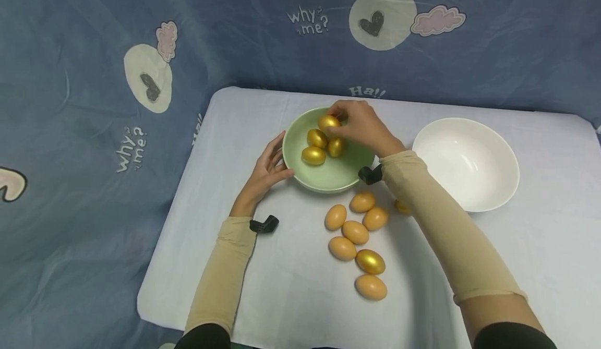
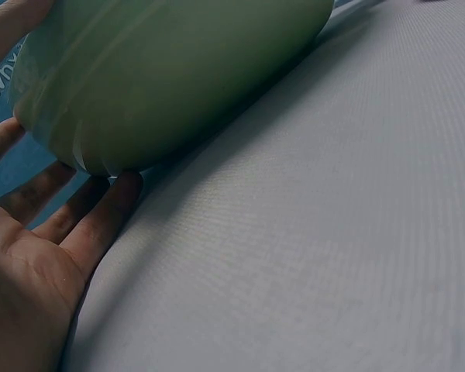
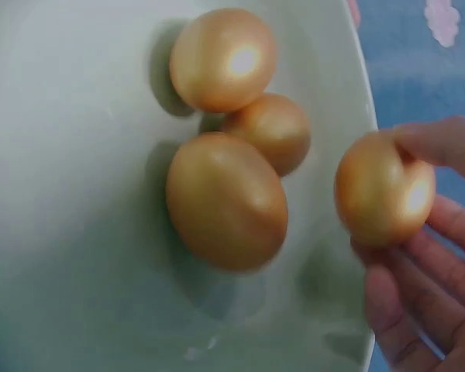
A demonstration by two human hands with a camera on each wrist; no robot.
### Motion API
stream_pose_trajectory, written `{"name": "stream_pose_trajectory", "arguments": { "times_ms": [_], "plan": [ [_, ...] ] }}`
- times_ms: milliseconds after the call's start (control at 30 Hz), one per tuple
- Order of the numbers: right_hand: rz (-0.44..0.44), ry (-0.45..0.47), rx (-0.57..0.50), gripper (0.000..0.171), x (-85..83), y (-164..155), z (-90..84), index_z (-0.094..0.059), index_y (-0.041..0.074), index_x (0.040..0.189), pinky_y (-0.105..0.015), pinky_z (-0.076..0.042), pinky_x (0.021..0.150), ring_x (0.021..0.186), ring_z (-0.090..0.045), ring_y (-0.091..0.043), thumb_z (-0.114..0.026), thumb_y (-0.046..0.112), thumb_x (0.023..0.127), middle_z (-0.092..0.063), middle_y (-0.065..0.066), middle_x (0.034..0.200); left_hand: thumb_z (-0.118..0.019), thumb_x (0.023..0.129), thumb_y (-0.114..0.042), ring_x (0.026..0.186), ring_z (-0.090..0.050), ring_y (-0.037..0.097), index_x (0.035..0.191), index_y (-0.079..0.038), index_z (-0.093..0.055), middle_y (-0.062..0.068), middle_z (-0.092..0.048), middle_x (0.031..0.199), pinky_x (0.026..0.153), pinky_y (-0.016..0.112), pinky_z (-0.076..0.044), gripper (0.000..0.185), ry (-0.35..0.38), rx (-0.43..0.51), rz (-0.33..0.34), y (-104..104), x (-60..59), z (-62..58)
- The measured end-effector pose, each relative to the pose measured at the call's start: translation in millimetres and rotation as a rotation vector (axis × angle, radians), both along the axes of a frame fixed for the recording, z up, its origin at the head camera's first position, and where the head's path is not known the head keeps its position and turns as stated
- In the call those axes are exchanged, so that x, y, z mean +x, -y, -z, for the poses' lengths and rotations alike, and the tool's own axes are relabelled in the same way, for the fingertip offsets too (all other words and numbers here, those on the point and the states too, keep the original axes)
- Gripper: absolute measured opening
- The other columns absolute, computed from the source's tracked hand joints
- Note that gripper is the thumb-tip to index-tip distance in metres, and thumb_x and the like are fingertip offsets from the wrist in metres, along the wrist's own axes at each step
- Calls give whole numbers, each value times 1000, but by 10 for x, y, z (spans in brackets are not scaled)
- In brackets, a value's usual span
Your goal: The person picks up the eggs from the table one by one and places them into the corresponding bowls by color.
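Note:
A pale green bowl [image 1: 345, 174] stands mid-table with three golden eggs [image 1: 319, 145] lying in it. My right hand [image 1: 359, 124] is over the bowl's far side and pinches a fourth golden egg [image 1: 328, 122] in its fingertips; the right wrist view shows that egg [image 3: 384, 188] held just above the three eggs [image 3: 226, 198] in the bowl [image 3: 70, 194]. My left hand [image 1: 267, 169] rests with straight fingers against the bowl's left outer wall; in the left wrist view its fingers [image 2: 101, 213] touch the underside of the bowl [image 2: 170, 70].
Several brown eggs [image 1: 355, 231] and one golden egg [image 1: 370, 261] lie on the white cloth in front of the green bowl. An empty white bowl [image 1: 465, 164] stands at the right. A blue patterned cloth [image 1: 94, 130] surrounds the table.

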State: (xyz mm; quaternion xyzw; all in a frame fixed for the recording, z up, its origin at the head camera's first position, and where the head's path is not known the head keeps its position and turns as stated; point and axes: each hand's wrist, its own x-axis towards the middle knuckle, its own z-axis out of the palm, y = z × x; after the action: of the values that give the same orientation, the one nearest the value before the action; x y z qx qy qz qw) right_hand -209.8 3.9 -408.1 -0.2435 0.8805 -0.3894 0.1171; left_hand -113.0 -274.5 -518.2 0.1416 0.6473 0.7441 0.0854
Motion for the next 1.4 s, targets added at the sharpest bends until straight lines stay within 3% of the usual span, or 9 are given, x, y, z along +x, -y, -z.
{"name": "stream_pose_trajectory", "arguments": {
  "times_ms": [100, 833, 1200, 1400],
  "plan": [
    [-17, -3, 44, 37, -29, 57, 0, -72, 7, 121, -42, -53, 109, 117, -66, -24, -79, 25, 90, -74, -10, 122, -92, 77, -40, 155, -34, 27, 164, -23, -28, 6, -29, 169, 119, 28, -48, 109, 0, -3, 1, -2, -6, 4],
    [-56, 52, 300, 39, -161, 232, 135, -69, 7, 126, -42, -54, 99, 104, -61, -26, -77, 24, 92, -71, -10, 120, -89, 83, -23, 155, -33, 28, 164, -20, -26, 6, -28, 169, 120, 30, -47, 102, 13, -5, 3, -3, -27, -13],
    [-67, 49, 318, 38, -164, 247, 193, -69, 7, 125, -43, -55, 98, 103, -61, -26, -77, 23, 92, -70, -9, 119, -92, 78, -36, 155, -34, 26, 164, -22, -27, 5, -28, 170, 120, 30, -47, 109, 10, -14, 1, -1, -19, -16],
    [-71, 58, 313, 36, -146, 247, 187, -69, 7, 124, -43, -55, 97, 102, -61, -26, -77, 22, 92, -70, -9, 119, -91, 80, -31, 155, -34, 26, 164, -23, -27, 5, -28, 170, 121, 31, -46, 106, 19, -29, -7, 10, -8, -1]
  ]
}}
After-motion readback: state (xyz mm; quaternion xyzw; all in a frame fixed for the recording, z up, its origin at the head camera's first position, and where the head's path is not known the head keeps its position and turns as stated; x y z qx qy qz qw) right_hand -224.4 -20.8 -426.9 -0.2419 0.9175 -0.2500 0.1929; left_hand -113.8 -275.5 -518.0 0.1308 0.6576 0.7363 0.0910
